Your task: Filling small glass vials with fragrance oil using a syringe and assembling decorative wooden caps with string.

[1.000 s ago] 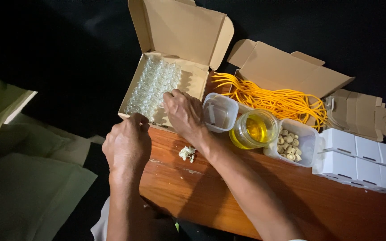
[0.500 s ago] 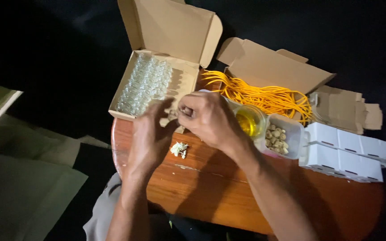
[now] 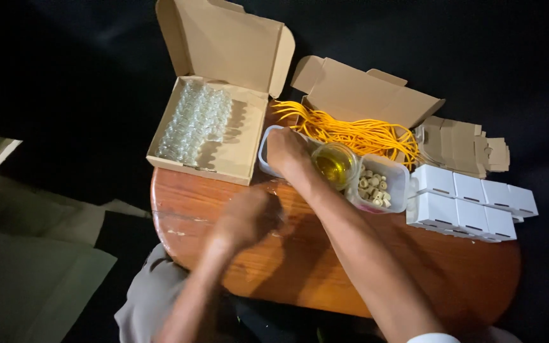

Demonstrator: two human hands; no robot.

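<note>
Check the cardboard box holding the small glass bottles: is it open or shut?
Open. The cardboard box has its lid flap standing up behind it, and rows of small glass bottles lie exposed on its left side.

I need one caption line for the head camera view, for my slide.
Right hand reaches into a clear tub beside a cup of yellow liquid; blurred left hand hovers over the wooden table.

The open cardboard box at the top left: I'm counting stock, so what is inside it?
The cardboard box holds rows of small clear glass bottles on its left side; the right side is bare. Whether anything lies under them cannot be seen.
</note>
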